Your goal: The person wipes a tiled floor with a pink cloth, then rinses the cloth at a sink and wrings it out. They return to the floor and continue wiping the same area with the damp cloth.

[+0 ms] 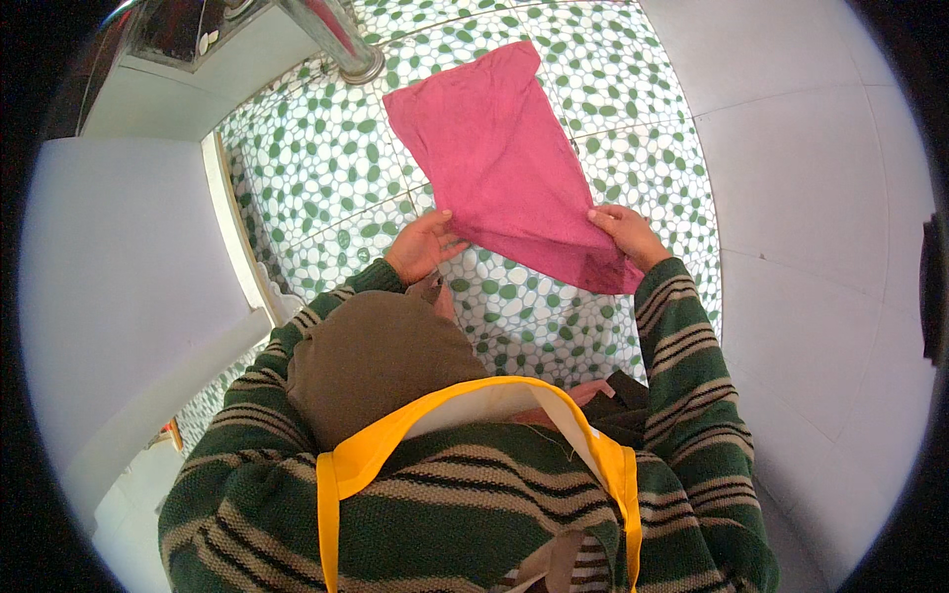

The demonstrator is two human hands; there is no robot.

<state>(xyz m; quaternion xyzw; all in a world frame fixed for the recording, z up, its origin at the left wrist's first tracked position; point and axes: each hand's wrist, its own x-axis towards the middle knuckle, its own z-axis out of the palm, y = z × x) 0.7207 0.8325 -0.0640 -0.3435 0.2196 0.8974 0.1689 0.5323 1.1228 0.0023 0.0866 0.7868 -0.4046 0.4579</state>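
Note:
A pink cloth (504, 148) is spread out in front of me, its far end lying over the pebble-patterned floor. My left hand (424, 244) has its near left corner, thumb at the edge and fingers partly below the cloth. At the near right side, my right hand (629, 231) pinches the edge with the thumb on top. Between the two hands the near edge sags slightly, and a darker patch (604, 273) shows near its right end. Creases run across the fabric.
Pale tiled wall (793, 185) rises along the right. A white panel (133, 237) stands at the left, with a metal post (334, 37) beyond it. Below me are my bent knee (378, 341) in brown trousers and a yellow apron strap (415, 415).

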